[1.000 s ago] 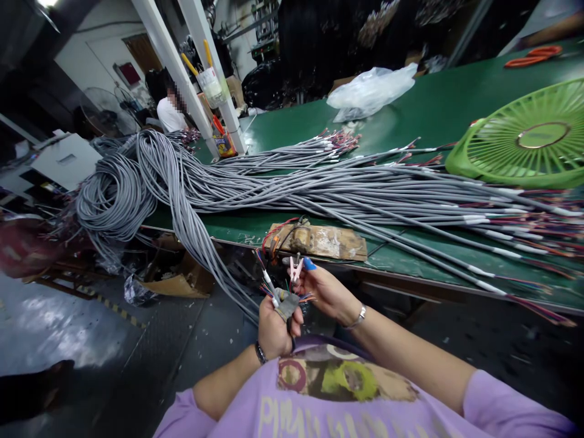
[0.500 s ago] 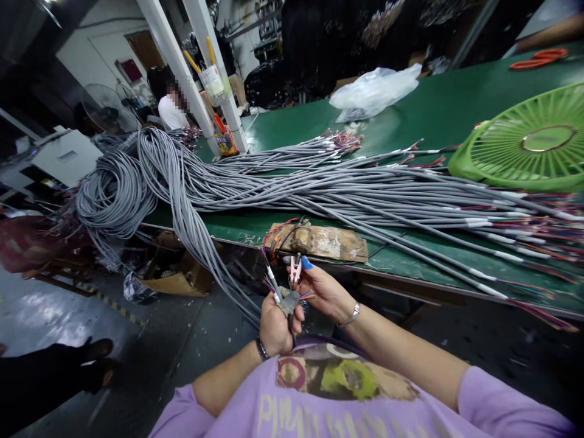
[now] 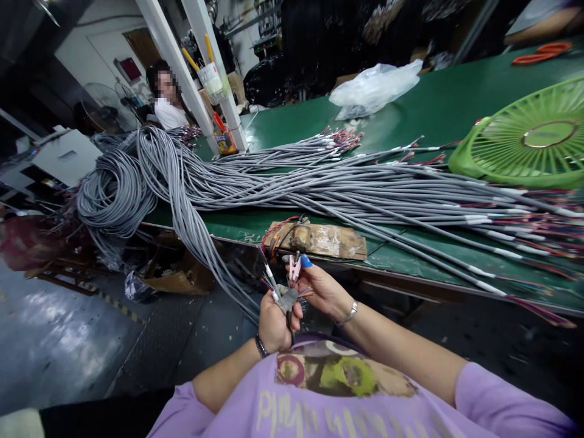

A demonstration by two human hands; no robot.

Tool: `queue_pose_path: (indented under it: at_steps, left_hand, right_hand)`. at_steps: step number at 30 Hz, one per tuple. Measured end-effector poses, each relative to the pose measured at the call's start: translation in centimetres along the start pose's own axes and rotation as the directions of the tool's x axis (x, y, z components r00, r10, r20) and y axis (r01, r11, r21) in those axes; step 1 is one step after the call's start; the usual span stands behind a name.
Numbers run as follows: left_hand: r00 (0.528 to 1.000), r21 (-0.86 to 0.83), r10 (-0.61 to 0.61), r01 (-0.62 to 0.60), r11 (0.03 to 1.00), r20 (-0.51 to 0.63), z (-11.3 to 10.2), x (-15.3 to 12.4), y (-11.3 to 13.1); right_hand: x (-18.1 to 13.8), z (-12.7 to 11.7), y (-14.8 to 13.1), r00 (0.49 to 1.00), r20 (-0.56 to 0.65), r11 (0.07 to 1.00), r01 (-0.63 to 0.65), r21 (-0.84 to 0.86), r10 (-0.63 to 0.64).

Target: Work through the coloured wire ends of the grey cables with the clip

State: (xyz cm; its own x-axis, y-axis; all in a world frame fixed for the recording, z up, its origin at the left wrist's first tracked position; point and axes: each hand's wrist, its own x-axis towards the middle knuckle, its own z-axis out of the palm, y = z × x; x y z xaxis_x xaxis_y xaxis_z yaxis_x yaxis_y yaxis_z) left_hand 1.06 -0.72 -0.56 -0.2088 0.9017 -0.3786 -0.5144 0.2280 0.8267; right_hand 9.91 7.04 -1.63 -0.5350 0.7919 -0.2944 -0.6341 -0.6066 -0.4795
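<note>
My left hand [image 3: 274, 325] is closed around a grey cable [image 3: 269, 277] whose end has a white sleeve and thin coloured wires. Its thumb wears a grey covering [image 3: 286, 299]. Close beside it, my right hand [image 3: 325, 293] has its fingers drawn together around a small pale pink clip [image 3: 294, 267]; one fingertip wears a blue cover. A few loose wire ends [image 3: 305, 292] show between the two hands. Just beyond them, a worn wooden block [image 3: 326, 240] with red and black leads lies at the bench edge.
Long grey cables [image 3: 365, 185] with bared wire ends lie across the green bench [image 3: 456, 100], some hanging over its front edge. A green fan [image 3: 538, 137], a plastic bag [image 3: 376, 91] and orange-handled scissors [image 3: 542, 53] rest there. A person [image 3: 168, 112] is beyond the white posts.
My hands have hardly moved, still close together at the clip. The person at the back has raised their head. The dark-clothed legs at lower left have shifted toward the bottom edge.
</note>
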Motion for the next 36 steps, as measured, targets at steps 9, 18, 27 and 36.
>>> queue_pose_path:
  at_steps: [9,18,27,36]
  left_hand:
    - [0.998,-0.022,0.065,-0.065,0.998,0.005,-0.4,-0.3,0.0]
    - [0.994,0.027,0.107,-0.107,0.994,0.022,-0.9,-0.9,0.2]
    - [0.984,0.033,0.178,-0.178,0.983,-0.005,-0.8,-0.9,-0.1]
    - [0.985,0.024,0.166,-0.165,0.986,-0.046,-0.2,-0.2,-0.3]
  right_hand:
    - [-0.5,-0.6,-0.1,0.987,0.128,0.996,-0.093,-0.001,0.092]
    - [-0.7,-1.3,-0.7,0.981,0.151,0.992,-0.118,-0.040,0.123]
    - [-0.9,-0.1,-0.8,0.996,0.080,0.990,0.036,-0.135,-0.026]
    - [-0.1,0.2,-0.5,0.998,0.018,0.998,-0.060,0.016,0.060]
